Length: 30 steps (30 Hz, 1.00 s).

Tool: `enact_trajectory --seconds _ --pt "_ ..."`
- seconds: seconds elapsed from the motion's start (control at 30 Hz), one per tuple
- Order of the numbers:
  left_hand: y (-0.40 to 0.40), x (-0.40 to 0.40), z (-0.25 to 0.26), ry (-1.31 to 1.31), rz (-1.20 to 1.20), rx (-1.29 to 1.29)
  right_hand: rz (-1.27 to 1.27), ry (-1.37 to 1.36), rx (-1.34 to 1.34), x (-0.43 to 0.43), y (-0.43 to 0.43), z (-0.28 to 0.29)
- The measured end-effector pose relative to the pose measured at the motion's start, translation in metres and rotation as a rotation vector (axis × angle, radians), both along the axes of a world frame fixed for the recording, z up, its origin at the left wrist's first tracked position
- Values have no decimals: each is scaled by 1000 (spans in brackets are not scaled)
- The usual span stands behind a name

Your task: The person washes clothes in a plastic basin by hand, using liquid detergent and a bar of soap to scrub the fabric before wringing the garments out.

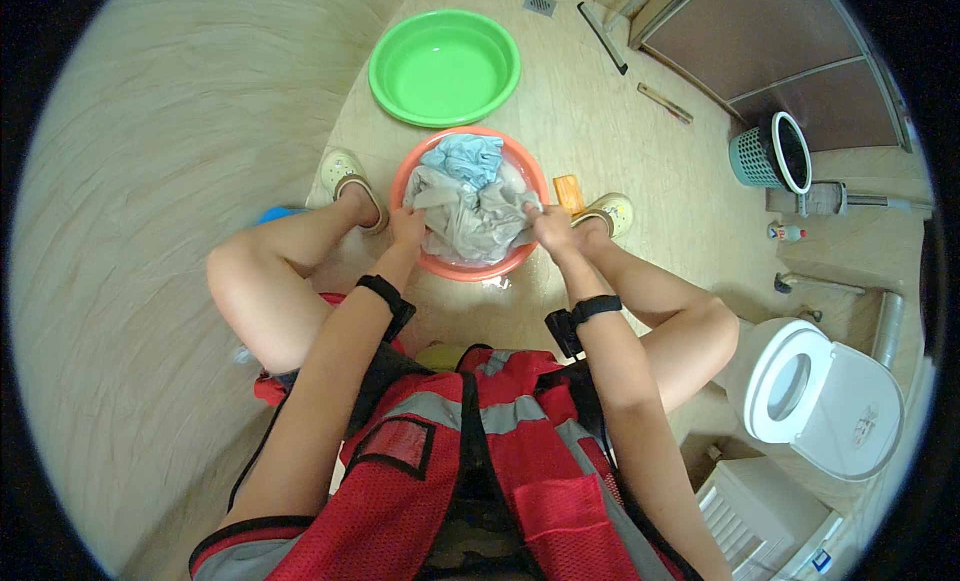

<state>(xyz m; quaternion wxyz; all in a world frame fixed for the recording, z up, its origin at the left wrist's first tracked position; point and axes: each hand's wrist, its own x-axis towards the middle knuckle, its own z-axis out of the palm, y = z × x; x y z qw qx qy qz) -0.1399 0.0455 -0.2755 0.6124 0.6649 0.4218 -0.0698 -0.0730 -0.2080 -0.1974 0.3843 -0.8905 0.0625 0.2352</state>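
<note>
Between my feet stands an orange plastic basin [528,257] with wet laundry in it. A light grey cloth garment [469,219] spreads over the near part of the basin. My left hand [409,227] grips its left side by the rim, and my right hand [551,227] pinches its right end near the opposite rim. Behind it a bunched light blue cloth [463,159] lies in the same basin. Some whitish suds [513,177] show at the right. My fingertips are partly hidden in the folds.
Beyond the basin sits a green plastic basin [444,70]. An orange block, perhaps soap [568,194], lies by my right shoe [611,212]. A brush [664,103], a floor squeegee [602,38], a drain [539,4], a lattice basket [757,157] and a toilet [780,386] are to the right.
</note>
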Motion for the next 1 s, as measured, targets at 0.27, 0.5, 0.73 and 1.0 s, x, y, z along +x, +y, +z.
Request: enact_trajectory --seconds 0.27,0.5,0.73,1.0 --pt "43 16 82 -382 95 -627 -475 81 484 14 -13 22" --pt "-15 20 231 -457 -70 -540 -113 -50 125 9 -15 10" --pt "-30 32 273 -653 -155 -778 265 -171 348 -35 30 67" --pt "-20 36 308 -763 -69 -623 319 -339 315 -24 28 99"
